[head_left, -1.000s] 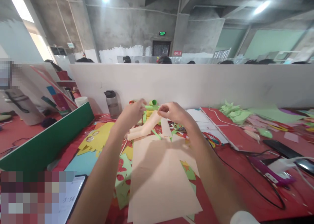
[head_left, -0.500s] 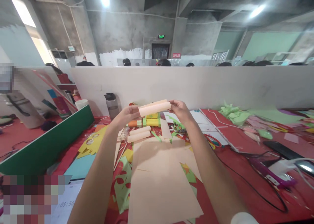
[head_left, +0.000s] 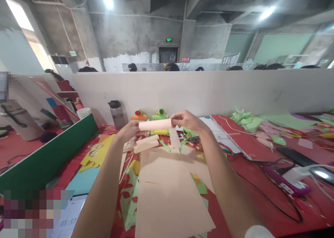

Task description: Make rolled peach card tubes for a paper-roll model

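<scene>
Between my two hands a pale peach paper roll (head_left: 155, 124) is held up lengthwise above the table. My left hand (head_left: 129, 129) pinches its left end, and my right hand (head_left: 185, 120) grips the right end. Below it lie two similar peach paper rolls (head_left: 146, 144), one against the other. Flat peach paper sheets (head_left: 172, 196) cover the table in front of me. Behind the held roll are an orange paper tube (head_left: 138, 117), a green paper tube (head_left: 160, 116) and a yellow roll (head_left: 160, 131), partly hidden.
A white partition (head_left: 198, 92) runs along the back, with a water bottle (head_left: 116, 114) before it. A green divider (head_left: 49, 151) stands at left. Cut green paper (head_left: 129, 199) and yellow paper (head_left: 95, 153) lie about. At right are red-handled scissors (head_left: 225, 149), a cable and a purple power strip (head_left: 285, 182).
The peach paper has gone from a loose roll with a raised edge to a closed, narrower roll. Both hands have come slightly lower, showing the orange and green tubes behind.
</scene>
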The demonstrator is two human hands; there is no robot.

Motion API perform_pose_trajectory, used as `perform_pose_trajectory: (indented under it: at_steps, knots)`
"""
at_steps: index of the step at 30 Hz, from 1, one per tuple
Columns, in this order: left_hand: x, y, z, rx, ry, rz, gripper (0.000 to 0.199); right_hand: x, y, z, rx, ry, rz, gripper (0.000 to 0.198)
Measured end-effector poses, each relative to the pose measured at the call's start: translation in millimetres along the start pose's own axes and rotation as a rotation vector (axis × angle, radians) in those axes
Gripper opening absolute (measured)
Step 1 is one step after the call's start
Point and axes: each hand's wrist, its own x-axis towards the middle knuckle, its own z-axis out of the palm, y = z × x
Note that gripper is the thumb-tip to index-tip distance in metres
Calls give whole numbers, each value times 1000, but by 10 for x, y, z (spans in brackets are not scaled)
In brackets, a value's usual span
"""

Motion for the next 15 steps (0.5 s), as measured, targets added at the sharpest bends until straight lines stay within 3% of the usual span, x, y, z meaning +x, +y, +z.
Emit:
perform_pose_trajectory:
  at_steps: [10, 15]
  knots:
    - [-28, 4, -9, -64, -67, -52, 23, -129, -341, 18, -168, 35, 31, 27]
    - [-28, 16, 2, -68, -37, -39, 26, -142, -376, 31, -234, 54, -9, 29]
